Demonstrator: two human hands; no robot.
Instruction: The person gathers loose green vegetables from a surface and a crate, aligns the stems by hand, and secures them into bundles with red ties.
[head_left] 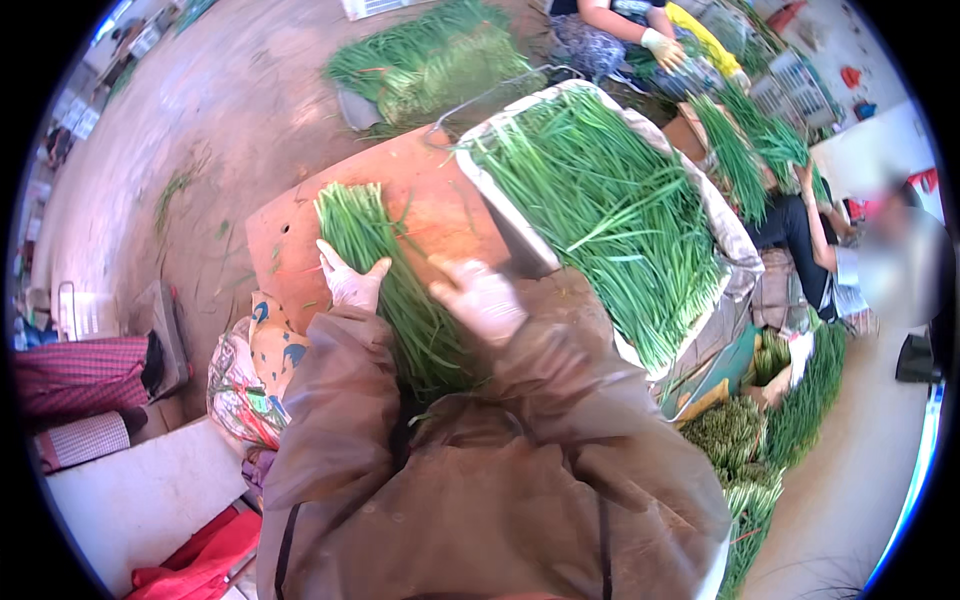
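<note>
A bunch of long green chives (362, 225) lies on a reddish-brown board (290, 215), pale stem ends pointing away from me and leaves trailing toward my lap. My left hand (352, 282), in a pale glove, rests against the bunch's left side with thumb and forefinger spread; its other fingers are partly hidden. To the right of the bunch, my gloved right hand (485, 298) is apart from it above the board, blurred by motion, its fingers and thumb stretched out with nothing seen in them.
A cloth-lined white crate (535, 230) heaped with chives stands at my right. More chives (440, 65) lie beyond the board, and tied bundles (730, 440) at lower right. Co-workers sit at the far right, one gloved hand (663, 48) showing. A patterned cloth bag (245, 375) sits at left.
</note>
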